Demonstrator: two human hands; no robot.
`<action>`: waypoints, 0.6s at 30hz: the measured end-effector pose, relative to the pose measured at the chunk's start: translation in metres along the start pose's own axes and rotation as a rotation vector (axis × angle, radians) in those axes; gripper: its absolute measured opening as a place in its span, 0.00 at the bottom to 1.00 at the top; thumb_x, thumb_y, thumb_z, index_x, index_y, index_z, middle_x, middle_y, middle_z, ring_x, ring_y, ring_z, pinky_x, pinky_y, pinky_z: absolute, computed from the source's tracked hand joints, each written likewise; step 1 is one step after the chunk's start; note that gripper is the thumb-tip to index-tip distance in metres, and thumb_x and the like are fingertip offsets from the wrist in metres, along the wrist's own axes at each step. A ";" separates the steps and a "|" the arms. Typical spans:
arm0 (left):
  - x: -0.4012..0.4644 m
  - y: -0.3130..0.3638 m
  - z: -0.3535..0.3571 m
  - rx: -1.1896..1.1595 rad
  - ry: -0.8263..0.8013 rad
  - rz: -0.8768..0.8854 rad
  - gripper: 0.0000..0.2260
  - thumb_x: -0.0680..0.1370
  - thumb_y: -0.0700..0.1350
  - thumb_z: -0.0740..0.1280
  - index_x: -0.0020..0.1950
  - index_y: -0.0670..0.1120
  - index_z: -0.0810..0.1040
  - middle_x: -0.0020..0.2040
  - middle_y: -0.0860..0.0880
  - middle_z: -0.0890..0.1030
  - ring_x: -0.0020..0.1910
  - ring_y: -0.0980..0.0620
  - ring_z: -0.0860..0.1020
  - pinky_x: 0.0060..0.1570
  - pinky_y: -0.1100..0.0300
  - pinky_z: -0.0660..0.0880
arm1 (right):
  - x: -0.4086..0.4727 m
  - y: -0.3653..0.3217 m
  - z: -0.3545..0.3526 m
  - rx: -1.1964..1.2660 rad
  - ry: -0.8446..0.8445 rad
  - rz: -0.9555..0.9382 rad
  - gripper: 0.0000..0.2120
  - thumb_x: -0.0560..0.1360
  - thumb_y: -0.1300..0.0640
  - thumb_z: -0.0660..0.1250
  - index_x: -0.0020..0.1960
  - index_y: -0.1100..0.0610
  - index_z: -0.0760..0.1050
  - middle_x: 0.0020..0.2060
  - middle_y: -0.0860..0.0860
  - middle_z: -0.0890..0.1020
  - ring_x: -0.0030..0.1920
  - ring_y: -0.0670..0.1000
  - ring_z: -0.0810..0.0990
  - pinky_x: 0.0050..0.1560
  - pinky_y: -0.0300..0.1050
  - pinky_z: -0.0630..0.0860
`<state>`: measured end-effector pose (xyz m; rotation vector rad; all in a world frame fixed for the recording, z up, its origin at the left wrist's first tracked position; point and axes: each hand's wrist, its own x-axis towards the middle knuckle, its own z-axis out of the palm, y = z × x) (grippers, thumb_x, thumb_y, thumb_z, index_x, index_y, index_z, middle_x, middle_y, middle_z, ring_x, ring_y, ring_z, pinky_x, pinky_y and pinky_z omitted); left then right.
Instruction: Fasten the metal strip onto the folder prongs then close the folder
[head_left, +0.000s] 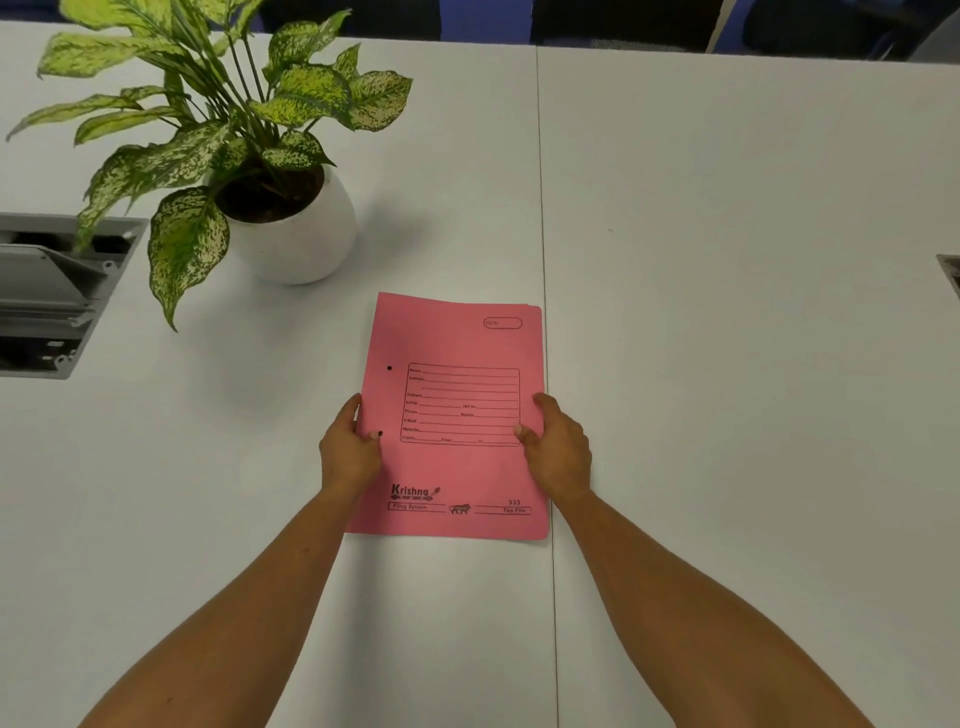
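Observation:
A pink paper folder (452, 467) lies shut and flat on the white table (727, 312), its printed front cover facing up. Two small dark holes show near its left edge. My left hand (349, 449) grips the folder's left edge, thumb on the cover beside the lower hole. My right hand (558, 447) grips the right edge, thumb on the cover. No metal strip or prongs are visible; the inside of the folder is hidden.
A potted plant in a round white pot (296, 234) stands behind and left of the folder, leaves spreading wide. A grey cable box (52, 291) with its lid open is set into the table at the far left. A seam (545, 260) runs down the table along the folder's right edge.

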<state>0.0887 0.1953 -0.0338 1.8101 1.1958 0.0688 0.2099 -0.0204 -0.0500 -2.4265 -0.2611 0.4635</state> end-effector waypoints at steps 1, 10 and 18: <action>0.003 0.001 0.000 0.039 0.008 0.016 0.28 0.76 0.34 0.64 0.75 0.46 0.64 0.65 0.40 0.78 0.63 0.41 0.77 0.67 0.47 0.71 | 0.003 -0.001 0.001 -0.046 -0.006 -0.004 0.23 0.78 0.50 0.65 0.71 0.52 0.66 0.57 0.56 0.81 0.55 0.60 0.79 0.54 0.53 0.76; 0.010 0.001 0.003 0.361 0.025 0.095 0.20 0.76 0.38 0.65 0.68 0.47 0.71 0.54 0.36 0.74 0.53 0.34 0.76 0.53 0.40 0.77 | 0.002 -0.001 0.000 -0.253 -0.035 -0.034 0.22 0.80 0.45 0.58 0.72 0.51 0.63 0.55 0.57 0.74 0.49 0.59 0.79 0.46 0.48 0.74; -0.003 0.005 0.000 0.491 0.123 0.241 0.18 0.76 0.45 0.67 0.66 0.47 0.74 0.63 0.39 0.73 0.61 0.37 0.71 0.59 0.42 0.70 | -0.016 0.004 -0.009 -0.422 0.041 -0.092 0.28 0.78 0.37 0.53 0.71 0.54 0.63 0.53 0.57 0.75 0.51 0.57 0.75 0.48 0.52 0.74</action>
